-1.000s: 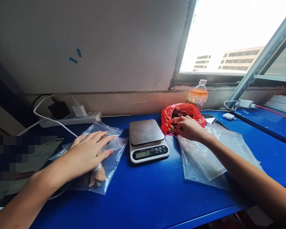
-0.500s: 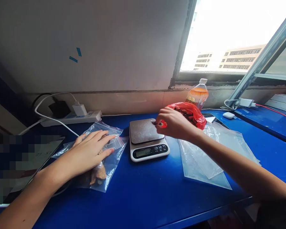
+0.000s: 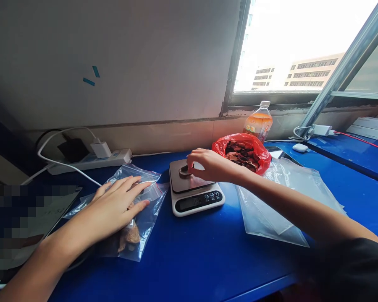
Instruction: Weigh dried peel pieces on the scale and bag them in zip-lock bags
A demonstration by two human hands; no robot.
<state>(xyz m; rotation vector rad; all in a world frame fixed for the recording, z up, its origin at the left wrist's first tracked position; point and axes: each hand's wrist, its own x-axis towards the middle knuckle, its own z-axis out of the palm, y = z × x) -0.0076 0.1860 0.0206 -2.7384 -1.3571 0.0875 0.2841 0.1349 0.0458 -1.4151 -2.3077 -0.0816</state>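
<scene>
My left hand (image 3: 121, 199) lies flat with fingers spread on clear zip bags (image 3: 148, 233). Brown dried pieces (image 3: 132, 234) show inside the bag, partly under my palm. Over the steel plate of a white kitchen scale (image 3: 176, 196), the fingers of my right hand (image 3: 204, 163) pinch dark dried slices (image 3: 185, 171), which are low at the plate; whether they rest on it is hard to tell. The scale's display is too faint to read. Behind my right wrist, a red plastic bag (image 3: 219, 144) stands wide open, filled with similar dark reddish-brown slices (image 3: 239, 153).
Flat clear bags (image 3: 271, 218) lie beneath my right forearm. An orange drink bottle (image 3: 260, 121) stands behind the red bag. At the left are a power strip (image 3: 119, 157) with chargers and a tablet-like screen (image 3: 44, 218). A white earphone case (image 3: 300, 147) sits at the right.
My right hand has moved left and down from beside the red bag to the scale plate, bringing dark slices. The open red bag shows more fully. My left hand stays on the zip bags.
</scene>
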